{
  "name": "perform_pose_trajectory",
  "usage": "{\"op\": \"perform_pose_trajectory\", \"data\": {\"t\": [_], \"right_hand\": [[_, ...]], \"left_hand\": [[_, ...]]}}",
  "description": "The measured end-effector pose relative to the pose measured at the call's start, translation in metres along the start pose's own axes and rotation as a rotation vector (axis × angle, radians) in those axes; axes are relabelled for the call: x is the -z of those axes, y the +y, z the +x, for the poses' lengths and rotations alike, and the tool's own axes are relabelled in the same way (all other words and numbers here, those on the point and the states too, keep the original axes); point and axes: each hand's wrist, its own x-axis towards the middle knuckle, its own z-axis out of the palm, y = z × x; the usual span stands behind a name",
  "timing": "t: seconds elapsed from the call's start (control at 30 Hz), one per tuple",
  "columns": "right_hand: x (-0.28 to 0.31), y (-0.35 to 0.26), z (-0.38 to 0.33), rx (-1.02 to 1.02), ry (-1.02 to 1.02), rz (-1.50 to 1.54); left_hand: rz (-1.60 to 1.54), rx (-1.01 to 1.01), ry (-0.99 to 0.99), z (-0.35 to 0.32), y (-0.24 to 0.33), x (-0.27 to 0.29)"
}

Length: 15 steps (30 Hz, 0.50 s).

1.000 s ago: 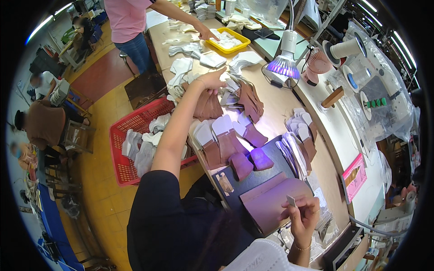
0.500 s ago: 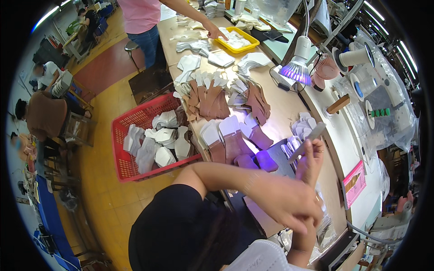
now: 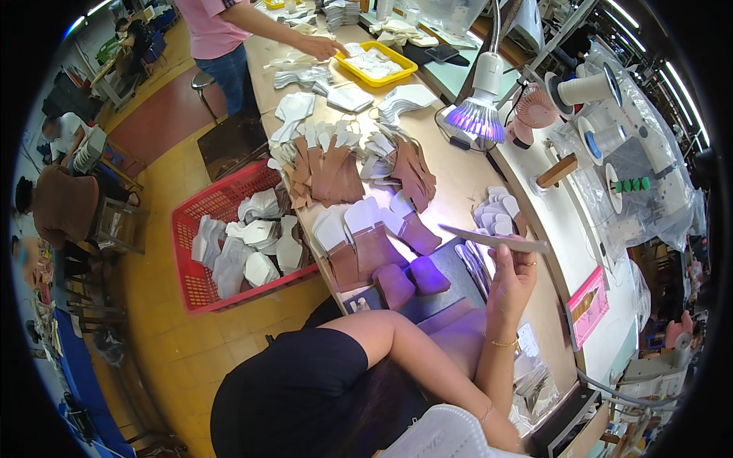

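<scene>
My right hand [image 3: 513, 286] is raised above the table, pinching a flat, grey knife [image 3: 475, 236] whose pointed tip aims left. My left forearm [image 3: 435, 366] crosses in front of my right arm, low in view. Only part of my left hand [image 3: 505, 435] shows near the lower edge, with its fingers hidden. Beyond the knife lies a pile of rounded white pieces [image 3: 496, 211]. Two rounded pieces, the left one [image 3: 393, 285] and the right one [image 3: 428, 275], glow purple beside a dark board [image 3: 456, 284]. Brown pieces with white ends [image 3: 374, 248] lie left of them.
A lit lamp [image 3: 477, 118] hangs over the table. A red basket [image 3: 187, 259] of white pieces stands to the left. At the far end, another person's hand [image 3: 321, 47] reaches to a yellow tray [image 3: 408, 69]. Thread spools [image 3: 588, 88] stand on the right.
My left hand has moved off my right forearm, down toward the lower edge. In my right hand, the knife has swung from a steep slant to nearly level. The whole view has shifted slightly.
</scene>
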Motion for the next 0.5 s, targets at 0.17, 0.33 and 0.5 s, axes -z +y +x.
{"op": "perform_pose_trajectory", "data": {"t": [0.17,0.33,0.5], "right_hand": [[0.000,-0.003,-0.003,0.090,-0.032,-0.127],[-0.003,-0.007,-0.007,0.046,-0.088,-0.177],[-0.005,-0.008,-0.007,0.071,-0.070,-0.192]], "left_hand": [[-0.234,0.564,-0.241,-0.028,-0.020,-0.005],[-0.127,0.535,-0.244,-0.028,-0.009,0.000],[-0.056,0.526,-0.238,-0.030,-0.012,-0.002]]}}
